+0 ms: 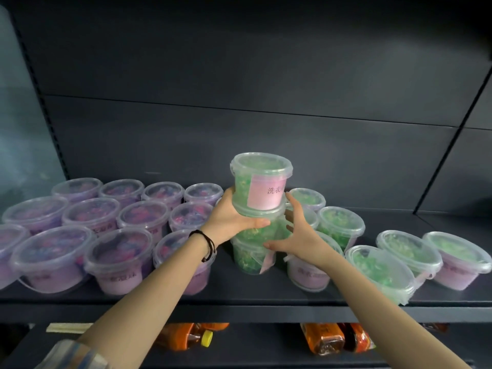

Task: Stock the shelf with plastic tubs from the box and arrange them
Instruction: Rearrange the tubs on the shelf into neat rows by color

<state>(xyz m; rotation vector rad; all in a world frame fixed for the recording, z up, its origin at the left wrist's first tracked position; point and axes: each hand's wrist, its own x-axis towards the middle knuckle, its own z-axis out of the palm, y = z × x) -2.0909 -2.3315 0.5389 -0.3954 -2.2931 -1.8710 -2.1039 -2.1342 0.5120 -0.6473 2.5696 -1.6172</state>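
Our left hand (229, 217) grips a stack of green tubs near the middle of the shelf (239, 291). Its thumb is curled across the front of the middle tub (269, 230), at the lid, just under the top tub (262, 182) with its pink label. Our right hand (300, 235) cups the same middle tub from the right, fingers spread up its side and thumb hooked below its front. The bottom tub (247, 258) sits a little tilted on the shelf. The purple tubs (93, 217) stand in rows from the stack to the left end. More green tubs (407, 249) stand loosely toward the right end, two of them leaning at the front edge. A dark band (209, 243) circles the left wrist. Orange bottles (323, 338) lie on the shelf below.
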